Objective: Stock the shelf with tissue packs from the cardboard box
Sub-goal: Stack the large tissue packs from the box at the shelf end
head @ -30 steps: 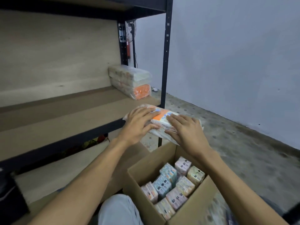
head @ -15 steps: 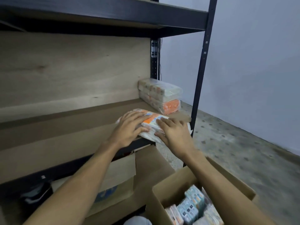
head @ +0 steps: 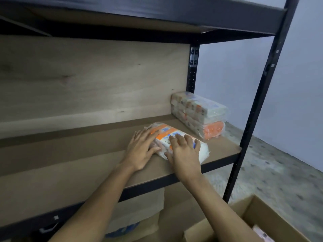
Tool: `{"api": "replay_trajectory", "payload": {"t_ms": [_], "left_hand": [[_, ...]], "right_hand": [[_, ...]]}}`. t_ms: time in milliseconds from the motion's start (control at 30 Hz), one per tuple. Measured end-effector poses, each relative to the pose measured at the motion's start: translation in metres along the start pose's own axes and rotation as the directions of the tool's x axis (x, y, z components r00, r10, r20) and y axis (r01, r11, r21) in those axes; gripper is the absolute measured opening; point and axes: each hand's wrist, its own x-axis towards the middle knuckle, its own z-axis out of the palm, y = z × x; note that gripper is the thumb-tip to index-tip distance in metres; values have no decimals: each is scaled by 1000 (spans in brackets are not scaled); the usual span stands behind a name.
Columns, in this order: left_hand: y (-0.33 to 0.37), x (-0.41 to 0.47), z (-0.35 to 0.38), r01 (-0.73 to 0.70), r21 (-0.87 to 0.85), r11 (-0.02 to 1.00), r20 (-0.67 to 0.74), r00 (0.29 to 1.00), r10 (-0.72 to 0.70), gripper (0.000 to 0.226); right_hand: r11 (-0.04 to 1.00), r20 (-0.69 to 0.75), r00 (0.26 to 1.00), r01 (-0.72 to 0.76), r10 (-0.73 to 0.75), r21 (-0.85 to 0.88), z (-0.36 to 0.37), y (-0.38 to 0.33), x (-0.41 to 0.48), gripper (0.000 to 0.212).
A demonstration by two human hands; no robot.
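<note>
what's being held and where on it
The tissue pack, lying on the shelf: left hand flat on its left end, right hand curled over its right end.

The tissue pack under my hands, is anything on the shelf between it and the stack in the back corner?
Nothing visible: only bare shelf board separates the tissue pack from the stacked packs.
</note>
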Motion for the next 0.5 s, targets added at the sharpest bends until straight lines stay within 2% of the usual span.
{"api": "replay_trajectory", "payload": {"t_ms": [100, 167, 300, 333, 400, 500], "left_hand": [[-2, -4, 5, 122, -40, 992, -32, 992, -123, 64], [0, -11, 4, 246, -45, 968, 12, 969, -246, 67], [2, -27, 3, 347, 76, 935, 165, 920, -355, 62], [2, -30, 3, 360, 93, 928, 198, 907, -371, 60], [3, -32, 3, 379, 110, 919, 237, 888, -395, 59], [6, -32, 2, 390, 121, 913, 250, 878, -408, 57]], "right_hand": [[997, 78, 997, -29, 23, 73, 3, -8, 11, 54], [984, 124, 991, -69, 48, 167, 1, -12, 18, 59], [905, 50, 997, -78, 63, 418, -15, 0, 22, 65], [900, 6, 999, -49, 51, 432, -18, 7, 20, 67], [938, -25, 1000, 17, -9, 346, -20, 24, 14, 74], [960, 113, 990, 52, -86, 275, -11, 38, 4, 87]]}}
